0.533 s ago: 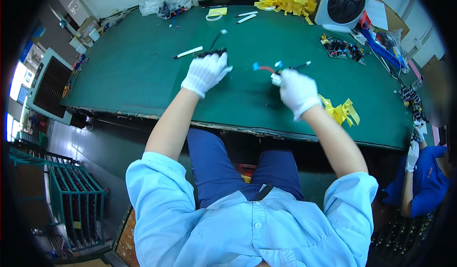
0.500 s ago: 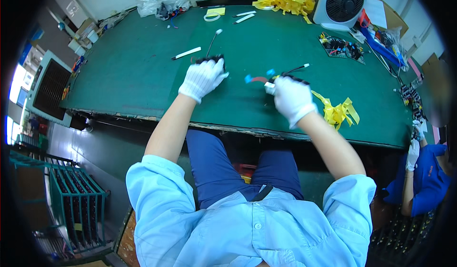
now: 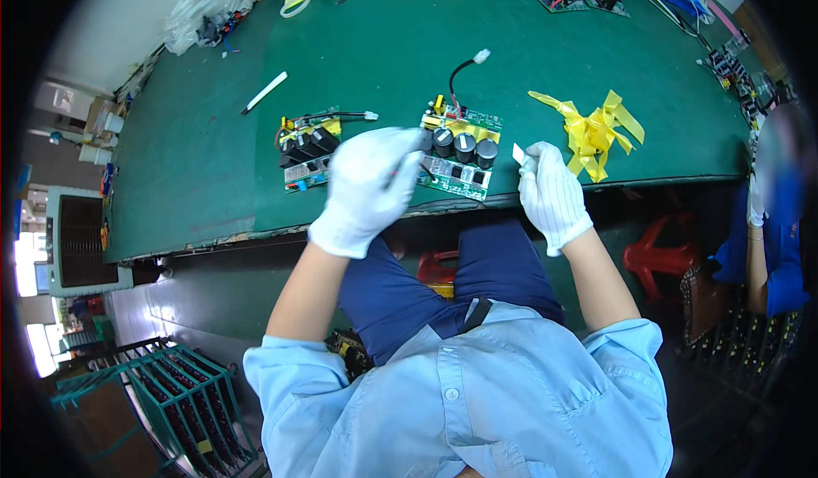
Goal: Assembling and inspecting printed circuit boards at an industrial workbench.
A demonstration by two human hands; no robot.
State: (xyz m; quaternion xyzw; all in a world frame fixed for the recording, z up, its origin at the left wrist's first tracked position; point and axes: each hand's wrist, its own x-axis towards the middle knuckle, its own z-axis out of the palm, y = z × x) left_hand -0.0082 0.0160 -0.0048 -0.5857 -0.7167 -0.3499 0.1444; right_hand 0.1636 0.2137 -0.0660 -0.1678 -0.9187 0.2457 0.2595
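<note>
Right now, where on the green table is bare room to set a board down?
Bare mat lies left of the left circuit board, below the white stick. It is crowded by the right circuit board and yellow tape.

The person wears white knit gloves on the left hand (image 3: 362, 192) and right hand (image 3: 552, 192), a light blue buttoned shirt (image 3: 477, 401) with sleeves rolled above the elbows, and dark blue trousers (image 3: 396, 295). The forearms are bare.
</note>
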